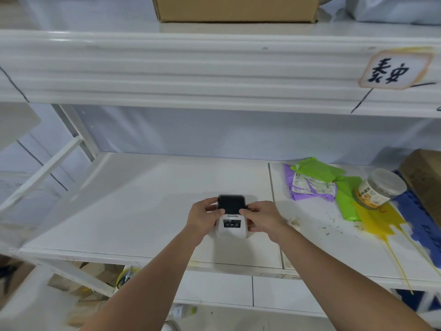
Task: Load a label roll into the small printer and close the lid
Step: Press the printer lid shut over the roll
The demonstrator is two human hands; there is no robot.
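Observation:
A small white printer (231,225) with a dark lid stands on the white shelf board (133,206), near its front middle. My left hand (204,218) grips the printer's left side, thumb resting on the edge of the dark lid. My right hand (263,219) holds the right side, its thumb also on the lid's lower corner. The lid lies flat over the top. No label roll shows anywhere in view; the inside of the printer is hidden.
To the right on the shelf lie purple and green mailer bags (317,182), a tipped clear jar (379,188), a yellow bag (379,222) and blue plastic (420,225). A cardboard box (235,8) sits on the upper shelf. The shelf beam (191,70) hangs overhead.

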